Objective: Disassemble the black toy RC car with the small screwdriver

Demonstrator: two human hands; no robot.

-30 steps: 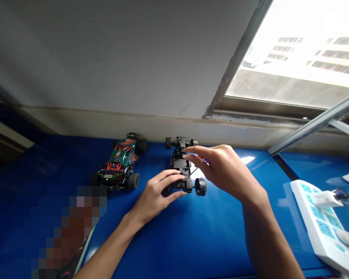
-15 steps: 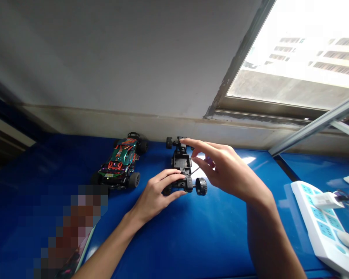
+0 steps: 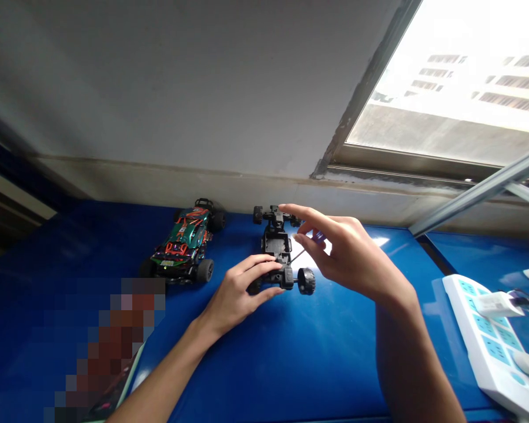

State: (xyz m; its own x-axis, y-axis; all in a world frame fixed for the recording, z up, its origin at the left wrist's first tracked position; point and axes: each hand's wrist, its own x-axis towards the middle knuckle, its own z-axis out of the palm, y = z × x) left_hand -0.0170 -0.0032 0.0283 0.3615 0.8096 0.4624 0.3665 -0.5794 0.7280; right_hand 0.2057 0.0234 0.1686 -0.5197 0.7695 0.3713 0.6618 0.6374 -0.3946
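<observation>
A: Well, where is the chassis [image 3: 277, 249] to be found?
B: It is set on the blue table [image 3: 291, 364], close under the wall [image 3: 158, 88], with its length pointed away from the person.
A: How is it held?
B: Its near end is gripped by the left hand [image 3: 240, 291]. The fingers are curled over the top and the thumb is tucked in below.
A: And the right hand [image 3: 350, 261]?
B: It is raised just right of the chassis. The forefinger is stretched out over the far axle. A thin screwdriver [image 3: 298, 256] is pinched between the thumb and the other fingers, and its tip is brought to the chassis's right side. Whether it touches cannot be told.
A: What else is seen?
B: A green-and-red car [image 3: 183, 244] is parked just left of the chassis. A white power strip [image 3: 489, 329] is laid well to its right.
A: Can any writing be read?
B: None can be made out. The car's markings are too small, and no label is legible on the strip.
</observation>
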